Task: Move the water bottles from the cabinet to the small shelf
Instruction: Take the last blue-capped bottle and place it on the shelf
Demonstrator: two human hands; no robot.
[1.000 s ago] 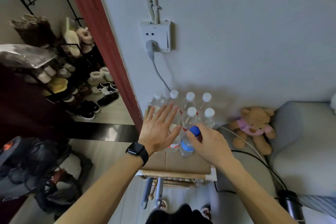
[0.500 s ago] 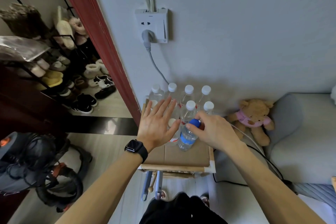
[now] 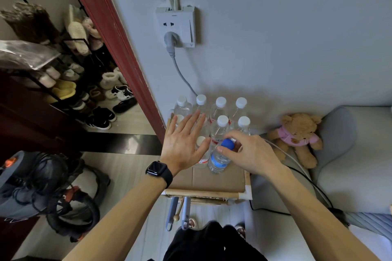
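Several clear water bottles with white caps [image 3: 221,103] stand in rows on the small wooden shelf [image 3: 216,182] against the wall. In front of them stands a bottle with a blue cap [image 3: 219,158]. My right hand [image 3: 248,154] pinches that blue cap from the right with thumb and fingers. My left hand [image 3: 185,144], with a black watch on the wrist, hovers flat with fingers spread over the left bottles and hides some of them. Whether it touches them I cannot tell.
A wall socket [image 3: 177,25] with a grey cable hangs above the bottles. A teddy bear [image 3: 297,135] sits right of the shelf beside a grey cushion [image 3: 350,154]. A red door frame [image 3: 118,48], a shoe rack [image 3: 70,82] and a vacuum cleaner [image 3: 31,186] lie left.
The blue-capped bottle stays in the same spot under my right hand. My left hand stays spread above the left bottles. Only the view shifted slightly.
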